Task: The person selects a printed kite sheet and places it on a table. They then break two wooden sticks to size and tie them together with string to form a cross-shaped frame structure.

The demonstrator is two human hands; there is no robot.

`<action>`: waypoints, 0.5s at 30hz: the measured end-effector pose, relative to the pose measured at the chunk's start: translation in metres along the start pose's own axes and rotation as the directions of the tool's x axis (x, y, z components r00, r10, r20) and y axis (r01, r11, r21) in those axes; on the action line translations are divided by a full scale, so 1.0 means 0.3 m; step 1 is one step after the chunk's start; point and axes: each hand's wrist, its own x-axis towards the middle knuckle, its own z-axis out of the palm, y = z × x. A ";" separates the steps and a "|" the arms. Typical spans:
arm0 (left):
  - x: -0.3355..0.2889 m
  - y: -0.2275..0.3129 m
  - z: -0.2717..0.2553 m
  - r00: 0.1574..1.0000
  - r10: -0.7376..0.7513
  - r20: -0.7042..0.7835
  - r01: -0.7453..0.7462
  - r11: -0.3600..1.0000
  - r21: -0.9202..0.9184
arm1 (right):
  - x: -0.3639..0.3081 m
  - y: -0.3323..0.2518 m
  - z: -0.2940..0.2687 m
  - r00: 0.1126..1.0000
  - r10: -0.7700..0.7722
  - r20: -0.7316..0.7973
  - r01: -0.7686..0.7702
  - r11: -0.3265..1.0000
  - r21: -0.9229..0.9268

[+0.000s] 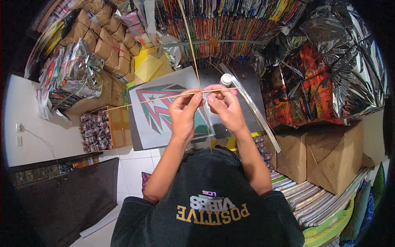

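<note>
Two thin bamboo sticks cross in front of me. The long upright stick (191,39) runs away toward the far edge, and the other stick (142,101) lies crosswise, stretching far to the left. My left hand (184,113) pinches them where they meet, thumb over the crossing. Close beside it, my right hand (228,109) is closed with thumb and fingertips together, just right of the crossing; whatever it pinches is too fine to make out. The crosswise stick's right end passes over its fingers. Below lies a pale kite sheet (142,123) with a red, green and black pointed design.
The sheet rests on a dark board (253,92). A small white tub (226,79) and pale strips (261,117) lie at its right. Left stands a box of small wrapped packets (96,131). Wrapped bundles (117,53), stacked sheets (214,24) and brown parcels (333,152) surround the workspace.
</note>
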 end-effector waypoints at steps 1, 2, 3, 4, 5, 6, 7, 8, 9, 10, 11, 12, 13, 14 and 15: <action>0.001 -0.004 -0.003 1.000 0.001 0.003 -0.001 1.000 -0.004 | 0.005 0.008 -0.001 1.000 -0.012 -0.007 0.011 1.000 -0.026; 0.002 -0.007 -0.003 1.000 0.001 0.007 -0.001 1.000 -0.008 | 0.009 0.020 -0.005 1.000 -0.025 -0.017 0.024 0.998 -0.052; 0.000 -0.004 0.000 1.000 -0.010 0.015 0.010 1.000 0.000 | 0.013 0.025 -0.006 0.999 -0.037 -0.025 0.035 0.996 -0.078; -0.004 0.001 0.004 1.000 -0.020 0.021 0.020 1.000 0.008 | 0.014 0.021 -0.005 0.998 -0.032 -0.048 0.026 0.993 -0.114; -0.007 0.006 0.005 0.999 -0.029 0.026 0.029 0.999 0.017 | 0.016 0.012 0.001 0.997 -0.027 -0.068 0.016 0.989 -0.149; -0.007 0.005 0.009 0.999 -0.040 0.015 0.040 0.999 0.008 | 0.018 0.007 0.005 0.996 -0.022 -0.089 0.006 0.983 -0.183; -0.008 0.001 0.016 0.999 -0.051 0.003 0.051 0.999 -0.002 | 0.021 0.011 0.011 0.994 -0.033 -0.103 0.015 0.985 -0.173; -0.007 -0.001 0.021 0.998 -0.063 -0.006 0.063 0.998 -0.012 | 0.023 0.017 0.016 0.992 -0.044 -0.120 0.024 0.986 -0.164; -0.006 0.004 0.020 0.995 -0.102 0.013 0.102 0.995 0.022 | 0.025 0.022 0.017 0.989 -0.055 -0.137 0.033 0.987 -0.155; -0.003 0.015 0.015 0.989 -0.142 0.030 0.140 0.988 0.058 | 0.029 0.030 0.012 0.984 -0.083 -0.159 0.056 0.985 -0.164; 0.000 0.025 0.006 0.982 -0.182 0.047 0.177 0.980 0.094 | 0.037 0.039 0.005 0.977 -0.111 -0.182 0.080 0.982 -0.172; 0.002 0.037 -0.011 0.970 -0.233 0.062 0.218 0.958 0.187 | 0.039 0.036 0.001 0.973 -0.121 -0.198 0.080 0.975 -0.207; 0.000 0.050 -0.033 0.956 -0.285 0.073 0.255 0.926 0.279 | 0.040 0.030 -0.002 0.968 -0.132 -0.214 0.078 0.967 -0.243; -0.005 0.059 -0.049 0.939 -0.336 0.076 0.287 0.884 0.368 | 0.038 0.009 -0.002 0.967 -0.122 -0.223 0.051 0.952 -0.303; -0.016 0.068 -0.053 0.974 -0.213 0.077 0.155 0.875 0.459 | 0.037 -0.002 -0.004 0.966 -0.114 -0.233 0.023 0.932 -0.361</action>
